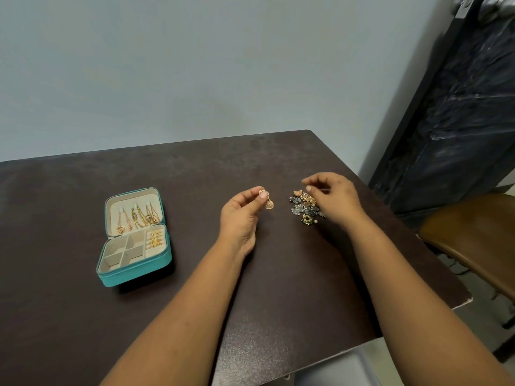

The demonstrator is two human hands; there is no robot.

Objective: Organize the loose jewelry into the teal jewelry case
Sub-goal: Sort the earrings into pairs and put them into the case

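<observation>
The teal jewelry case (164, 260) lies open on the left of the dark table (83, 316). Gold chains hang in its lid and gold rings sit in its ring roll; the square compartments look bare. My left hand (241, 215) pinches a gold dangling earring (266, 199) between thumb and forefinger, held above the table. A pile of loose jewelry (303, 207), gold and grey pieces, lies to the right of it. My right hand (331, 196) hovers over the pile's right side, fingers curled; whether the fingertips grip a piece I cannot tell.
A brown chair seat (471, 235) stands beyond the table's right edge. A dark door or cabinet (459, 107) fills the upper right. A pale wall runs behind the table.
</observation>
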